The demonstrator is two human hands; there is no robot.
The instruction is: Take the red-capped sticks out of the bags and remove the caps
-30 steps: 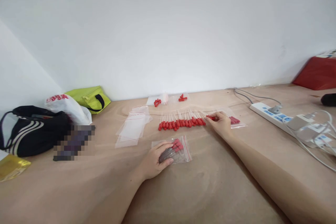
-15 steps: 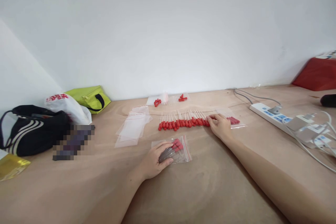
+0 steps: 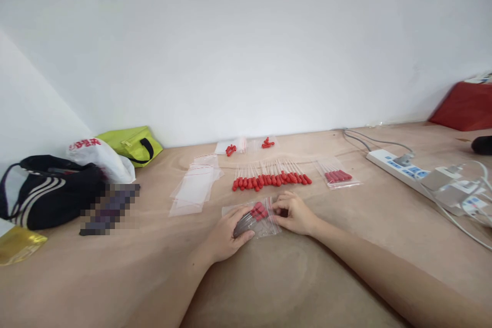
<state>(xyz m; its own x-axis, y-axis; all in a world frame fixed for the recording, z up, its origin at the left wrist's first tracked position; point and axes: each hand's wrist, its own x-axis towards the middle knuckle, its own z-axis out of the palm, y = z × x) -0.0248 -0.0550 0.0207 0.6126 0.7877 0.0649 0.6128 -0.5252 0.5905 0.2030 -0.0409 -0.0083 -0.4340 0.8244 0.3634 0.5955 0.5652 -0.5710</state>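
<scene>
A clear zip bag (image 3: 265,230) lies in front of me with several red-bulbed droppers (image 3: 259,210) inside it. My left hand (image 3: 229,234) grips the bag's left part, its fingers over the dropper stems and its thumb along the near side. At the right end, by the red-lined zip, my right hand (image 3: 294,213) pinches the bag's edge; its fingertips are partly hidden. Just beyond the bag, a row of loose droppers (image 3: 271,180) lies side by side, bulbs toward me. To the right of that row is a filled zip bag (image 3: 338,174) of droppers.
Flat zip bags (image 3: 194,187) overlap on the left, and two small bags with red pieces (image 3: 230,150) lie near the wall. A power strip (image 3: 400,164) with chargers and cables is at right. Several bags, including a black one (image 3: 54,192), stand at far left.
My right hand has left the right end of the dropper row and come back toward me to the zip bag's edge. My left hand stays on the bag.
</scene>
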